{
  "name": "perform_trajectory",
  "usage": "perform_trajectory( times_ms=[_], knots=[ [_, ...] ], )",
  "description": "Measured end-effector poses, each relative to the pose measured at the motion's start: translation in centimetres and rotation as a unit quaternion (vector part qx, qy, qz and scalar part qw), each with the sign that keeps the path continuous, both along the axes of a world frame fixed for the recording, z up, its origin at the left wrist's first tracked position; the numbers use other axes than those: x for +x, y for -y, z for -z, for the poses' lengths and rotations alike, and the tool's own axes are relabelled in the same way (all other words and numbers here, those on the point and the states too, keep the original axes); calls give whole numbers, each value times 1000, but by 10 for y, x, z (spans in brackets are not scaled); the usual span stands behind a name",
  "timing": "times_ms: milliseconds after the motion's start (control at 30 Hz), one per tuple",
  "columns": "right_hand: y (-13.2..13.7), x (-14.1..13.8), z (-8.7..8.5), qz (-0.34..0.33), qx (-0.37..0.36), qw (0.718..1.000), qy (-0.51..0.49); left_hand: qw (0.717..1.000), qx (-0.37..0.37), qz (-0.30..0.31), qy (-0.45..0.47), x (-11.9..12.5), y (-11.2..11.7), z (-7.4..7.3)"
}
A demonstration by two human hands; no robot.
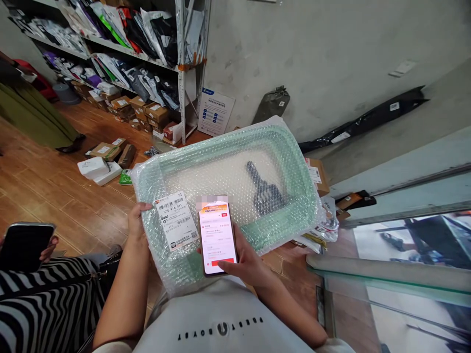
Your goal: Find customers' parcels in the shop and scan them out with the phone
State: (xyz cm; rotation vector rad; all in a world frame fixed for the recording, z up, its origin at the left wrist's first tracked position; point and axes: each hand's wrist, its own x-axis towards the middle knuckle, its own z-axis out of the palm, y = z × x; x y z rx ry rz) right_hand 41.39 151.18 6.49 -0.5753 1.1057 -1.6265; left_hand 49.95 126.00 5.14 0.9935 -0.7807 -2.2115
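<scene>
Two closed grips: left hand on a bubble-wrapped package, right hand around a lit phone.

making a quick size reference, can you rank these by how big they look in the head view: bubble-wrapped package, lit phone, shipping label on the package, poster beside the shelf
1. Bubble-wrapped package
2. Lit phone
3. Shipping label and poster: too alike to rank; the poster stands farther back
</scene>
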Motion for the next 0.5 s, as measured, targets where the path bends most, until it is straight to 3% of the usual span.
perform_trajectory(
  times_ms=[500],
  knots=[
    [1, 1, -3, 9, -2, 1000, 22, 999, 1, 21, -25, 2, 4, 6]
  ],
)
